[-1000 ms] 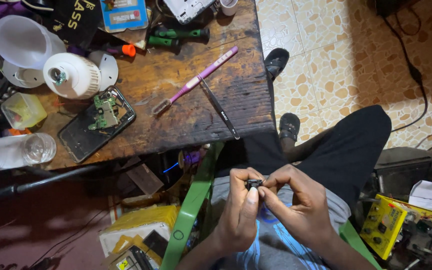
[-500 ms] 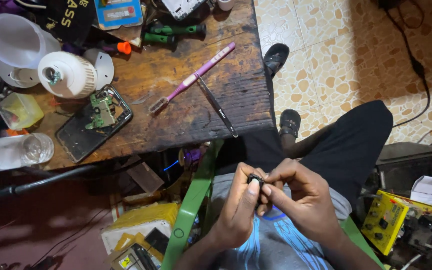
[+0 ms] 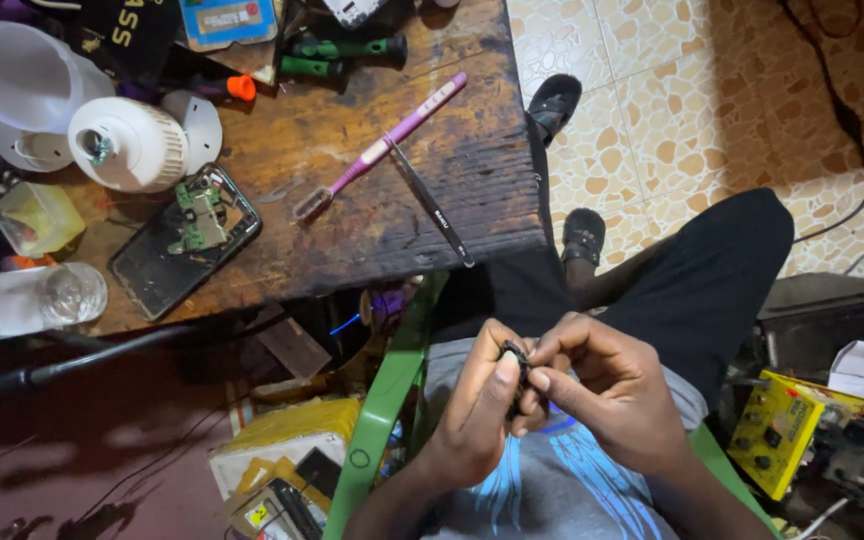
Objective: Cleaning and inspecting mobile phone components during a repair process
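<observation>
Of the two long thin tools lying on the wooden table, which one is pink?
The toothbrush is pink, with bristles at its lower left end; the tweezers crossing beside it are dark metal.

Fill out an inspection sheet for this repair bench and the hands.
Surface: worn wooden table, stained.
Job's things: small dark part pinched between left hand and right hand over the lap.
Clutter: opened phone, pink toothbrush, tweezers, white bulb, clear bottle.
Grippers: both hands closed on the part.
Cables: black cable on the tiled floor.
Surroundings: green chair frame, yellow device.
</observation>
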